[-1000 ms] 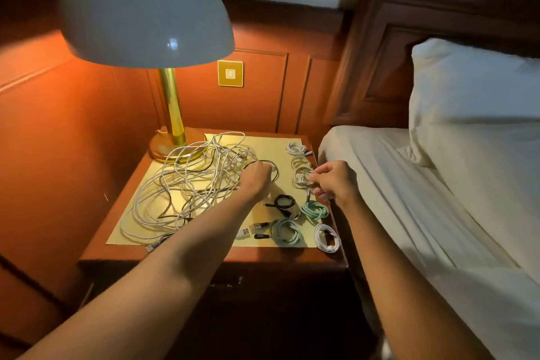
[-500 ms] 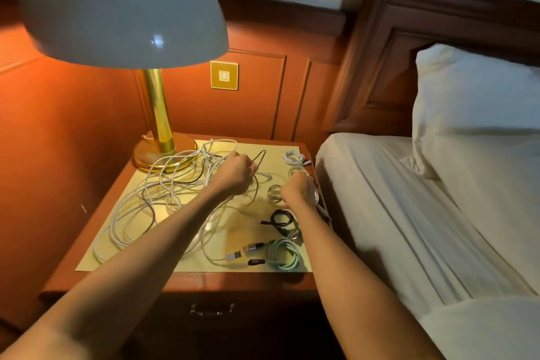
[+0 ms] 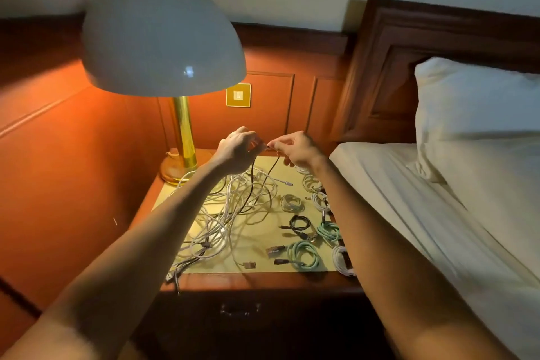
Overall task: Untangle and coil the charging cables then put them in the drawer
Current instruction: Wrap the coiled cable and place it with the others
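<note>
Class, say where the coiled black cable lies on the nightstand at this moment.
In the head view, the coiled black cable lies right of centre on the yellow mat, between the white tangle on its left and a mint-green coil on its right.

Your only light is the lamp point(image 3: 163, 38) at ten o'clock. A small glare spot sits low on its shade, and a warm orange pool falls on the wood panelling point(image 3: 73, 169) at nine o'clock and on the yellow mat point(image 3: 257, 242) at centre. There the white cables point(image 3: 233, 207) throw thin shadows. The dark cable point(image 3: 252, 181), pinched by your left hand point(image 3: 236, 149) and right hand point(image 3: 295, 149), is hard to follow against the panelling. The drawer front point(image 3: 239, 310) at six o'clock lies in deep shadow. The pillow point(image 3: 473, 102) at two o'clock looks dim and grey. Straight lines bow toward the edges, and fine detail is soft throughout.
</note>
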A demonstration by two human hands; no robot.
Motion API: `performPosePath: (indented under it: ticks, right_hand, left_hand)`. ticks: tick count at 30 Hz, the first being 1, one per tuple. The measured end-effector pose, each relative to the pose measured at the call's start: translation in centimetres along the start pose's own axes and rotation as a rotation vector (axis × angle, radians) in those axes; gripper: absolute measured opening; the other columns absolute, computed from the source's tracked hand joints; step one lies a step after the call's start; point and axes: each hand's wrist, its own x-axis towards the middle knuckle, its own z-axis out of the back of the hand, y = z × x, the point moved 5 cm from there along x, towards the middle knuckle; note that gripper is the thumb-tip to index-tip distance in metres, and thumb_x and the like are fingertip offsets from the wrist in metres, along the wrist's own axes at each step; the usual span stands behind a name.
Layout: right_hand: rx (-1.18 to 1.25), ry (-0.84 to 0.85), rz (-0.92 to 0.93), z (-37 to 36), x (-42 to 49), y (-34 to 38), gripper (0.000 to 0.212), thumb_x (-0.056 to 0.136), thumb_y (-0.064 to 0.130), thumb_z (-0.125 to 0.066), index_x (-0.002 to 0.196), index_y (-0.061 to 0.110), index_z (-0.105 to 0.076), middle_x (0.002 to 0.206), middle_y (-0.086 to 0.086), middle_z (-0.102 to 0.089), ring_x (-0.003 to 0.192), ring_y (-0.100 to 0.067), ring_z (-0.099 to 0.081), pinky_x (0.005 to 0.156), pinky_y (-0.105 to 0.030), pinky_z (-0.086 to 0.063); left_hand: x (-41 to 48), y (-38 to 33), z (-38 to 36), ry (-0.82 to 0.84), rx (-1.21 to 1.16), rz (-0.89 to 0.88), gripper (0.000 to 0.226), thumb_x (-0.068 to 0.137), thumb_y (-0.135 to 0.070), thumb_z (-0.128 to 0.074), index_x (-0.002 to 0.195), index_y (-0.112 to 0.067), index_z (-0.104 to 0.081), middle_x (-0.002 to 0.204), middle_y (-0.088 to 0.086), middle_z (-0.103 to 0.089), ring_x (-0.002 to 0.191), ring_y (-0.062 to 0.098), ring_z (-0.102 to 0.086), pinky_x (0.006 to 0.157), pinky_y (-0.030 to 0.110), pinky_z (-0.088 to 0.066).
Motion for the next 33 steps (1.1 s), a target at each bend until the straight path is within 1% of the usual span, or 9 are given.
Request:
performPosePath:
  ticks: [4, 7, 10, 15, 21, 25, 28, 30, 33]
  right_hand:
    - [-0.166, 0.056, 0.078, 0.8, 0.3, 3.3, 0.021, 0.096, 0.029, -0.066, 0.106, 0.012, -0.073, 0.082, -0.002, -0.072, 0.063, -0.013, -0.07, 0.053, -0.021, -0.053]
    - [-0.133, -0.068, 0.208, 2.5, 0.0, 5.7, 0.023, 0.094, 0.029, -0.067, 0.105, 0.01, -0.073, 0.086, -0.005, -0.074, 0.061, -0.012, -0.071, 0.055, -0.023, -0.058]
    - [0.018, -0.177, 0.339, 4.4, -0.6, 7.4, 0.021, 0.094, 0.025, -0.066, 0.102, 0.007, -0.072, 0.087, -0.01, -0.074, 0.066, -0.02, -0.073, 0.065, -0.035, -0.063]
    - [0.291, -0.273, 0.381, 6.8, -2.1, 8.6, 0.017, 0.098, 0.023, -0.063, 0.098, 0.009, -0.072, 0.079, -0.009, -0.071, 0.066, -0.017, -0.07, 0.065, -0.03, -0.061]
    - [0.667, -0.322, 0.343, 8.7, -3.3, 7.7, 0.02, 0.099, 0.021, -0.06, 0.102, 0.004, -0.069, 0.09, -0.01, -0.071, 0.075, -0.017, -0.071, 0.071, -0.029, -0.059]
    - [0.806, -0.292, 0.302, 8.6, -3.8, 7.3, 0.017, 0.099, 0.02, -0.059, 0.097, 0.007, -0.069, 0.086, -0.007, -0.07, 0.076, -0.016, -0.07, 0.074, -0.029, -0.058]
    - [0.888, -0.238, 0.264, 8.0, -3.8, 7.1, 0.016, 0.1, 0.018, -0.058, 0.097, 0.006, -0.069, 0.089, -0.009, -0.069, 0.076, -0.016, -0.069, 0.072, -0.027, -0.057]
    - [0.898, -0.176, 0.272, 7.1, -3.7, 7.5, 0.017, 0.1, 0.018, -0.058, 0.098, 0.004, -0.068, 0.089, -0.01, -0.068, 0.075, -0.017, -0.069, 0.07, -0.027, -0.057]
    - [0.892, -0.163, 0.283, 6.2, -3.8, 8.3, 0.017, 0.1, 0.018, -0.058, 0.095, 0.005, -0.069, 0.087, -0.01, -0.068, 0.074, -0.018, -0.069, 0.068, -0.027, -0.057]
  left_hand:
    - [-1.2, 0.7, -0.2, -0.034, -0.224, 0.086, 0.034, 0.1, -0.04, -0.052, 0.119, -0.013, -0.063, 0.121, 0.009, -0.055, 0.1, 0.015, -0.053, 0.073, 0.023, -0.044]
    - [-2.5, 1.6, -1.9, -0.007, -0.451, 0.171, 0.069, 0.085, -0.06, -0.065, 0.137, -0.019, -0.047, 0.138, 0.008, -0.048, 0.119, 0.021, -0.052, 0.096, 0.038, -0.05]
    - [-3.4, 2.7, -5.2, 0.129, -0.344, 0.283, 0.109, 0.064, -0.077, -0.071, 0.153, -0.031, -0.027, 0.152, 0.006, -0.039, 0.134, 0.025, -0.043, 0.108, 0.053, -0.041]
    - [-3.6, 5.2, -9.4, 0.181, 0.017, 0.365, 0.079, 0.079, -0.073, -0.06, 0.147, -0.052, -0.027, 0.143, 0.008, -0.047, 0.13, 0.026, -0.046, 0.109, 0.058, -0.035]
    - [-1.8, 4.5, -7.5, 0.127, 0.032, 0.388, 0.076, 0.082, -0.077, -0.053, 0.148, -0.045, -0.034, 0.147, 0.01, -0.041, 0.136, 0.029, -0.038, 0.111, 0.052, -0.031]
    - [-1.3, 4.5, -5.5, 0.049, -0.005, 0.247, 0.08, 0.076, -0.082, -0.053, 0.147, -0.05, -0.034, 0.143, 0.003, -0.042, 0.131, 0.022, -0.038, 0.105, 0.045, -0.031]
    - [-0.8, 2.3, -4.9, 0.135, -0.162, 0.104, 0.09, 0.064, -0.086, -0.062, 0.144, -0.055, -0.034, 0.145, -0.002, -0.04, 0.13, 0.02, -0.038, 0.108, 0.048, -0.032]
    - [-0.3, 0.5, -4.3, 0.195, -0.228, 0.097, 0.078, 0.075, -0.075, -0.065, 0.143, -0.046, -0.041, 0.142, -0.004, -0.046, 0.126, 0.018, -0.045, 0.104, 0.043, -0.038]
    - [0.8, -0.8, -3.7, 0.207, -0.174, 0.092, 0.038, 0.101, -0.044, -0.051, 0.117, -0.012, -0.062, 0.112, 0.009, -0.066, 0.095, 0.024, -0.061, 0.073, 0.032, -0.046]
